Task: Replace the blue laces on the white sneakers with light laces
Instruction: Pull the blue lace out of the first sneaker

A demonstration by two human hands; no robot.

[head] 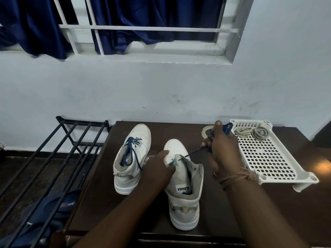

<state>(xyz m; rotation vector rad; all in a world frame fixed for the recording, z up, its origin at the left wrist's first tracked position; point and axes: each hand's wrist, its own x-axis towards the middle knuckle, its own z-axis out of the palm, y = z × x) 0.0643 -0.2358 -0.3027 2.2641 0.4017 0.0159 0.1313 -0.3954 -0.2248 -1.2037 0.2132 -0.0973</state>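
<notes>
The right hand (221,149) has its fingers curled round a bunched blue lace (197,152), which runs taut from the fist down to the lowest eyelets of the nearer sneaker (182,183) on the dark desk (268,208). The left hand (159,167) grips that shoe's side at the eyelet row, fingers wrapped over the edge. The lace looks soft, light and limp — best taken near the eyelet and pulled straight, while the shoe is steadied. The other sneaker (132,158) stands just beside it, fully laced in blue. The white perforated basket (268,158) — right of the shoes — holds two coiled light laces (251,131) at its far end.
</notes>
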